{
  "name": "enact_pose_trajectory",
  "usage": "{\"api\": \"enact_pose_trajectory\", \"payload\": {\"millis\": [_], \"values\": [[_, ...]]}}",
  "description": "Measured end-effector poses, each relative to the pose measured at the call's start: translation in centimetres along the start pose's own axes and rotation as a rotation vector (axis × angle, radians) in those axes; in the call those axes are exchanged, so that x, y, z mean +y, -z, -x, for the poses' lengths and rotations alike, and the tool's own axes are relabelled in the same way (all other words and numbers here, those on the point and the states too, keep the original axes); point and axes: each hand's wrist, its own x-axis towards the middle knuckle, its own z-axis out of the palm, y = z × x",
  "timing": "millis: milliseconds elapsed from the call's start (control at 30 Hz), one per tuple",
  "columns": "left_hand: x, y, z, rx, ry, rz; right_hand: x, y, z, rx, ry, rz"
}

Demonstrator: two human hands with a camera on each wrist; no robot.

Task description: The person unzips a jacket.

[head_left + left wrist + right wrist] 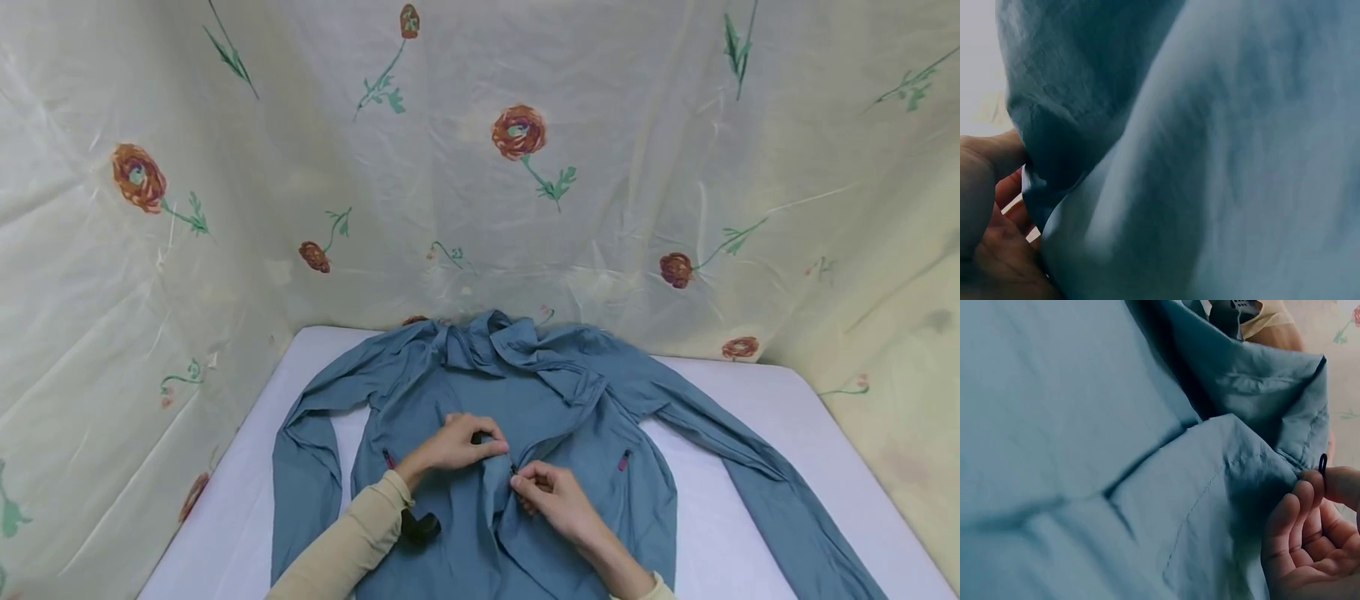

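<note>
A blue zip-front jacket (450,517) lies spread out with its collar at the far side. Near the middle of its front, my left hand (468,442) pinches the edge of one front panel and lifts the cloth into a fold. Just below and to the right, my right hand (551,500) pinches the small dark zipper pull (513,471) between thumb and forefinger. Its dark loop stands up above the fingertips in the right wrist view, the other fingers curled under. Raised fabric (1210,187) fills most of the left wrist view and partly hides the left hand (991,212).
Under the jacket is a white-covered table (720,508). One sleeve (307,467) bends down the left side; the other sleeve (750,467) stretches toward the lower right. A floral curtain (600,200) surrounds the back and sides. A black wrist camera (422,529) sits under the left wrist.
</note>
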Motion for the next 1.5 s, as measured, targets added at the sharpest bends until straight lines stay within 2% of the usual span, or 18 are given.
{"api": "enact_pose_trajectory", "payload": {"millis": [133,300,633,1133,1500], "values": [[-0.6,0.3,-0.1,0.044,0.044,-0.014,0.0,0.1,0.2,-0.042,-0.005,-0.006],[-1.1,0.4,0.0,0.057,0.082,-0.025,0.2,0.2,0.3,-0.089,-0.003,-0.013],[-1.8,0.2,0.3,0.094,0.063,-0.045,0.7,0.2,0.5,-0.12,0.0,0.009],[-1.9,-0.4,0.3,0.082,0.117,-0.078,0.8,0.3,0.8,-0.166,-0.003,0.038],[-2.1,-0.5,0.4,0.114,0.093,-0.086,0.8,0.5,0.6,-0.166,0.039,0.072]]}}
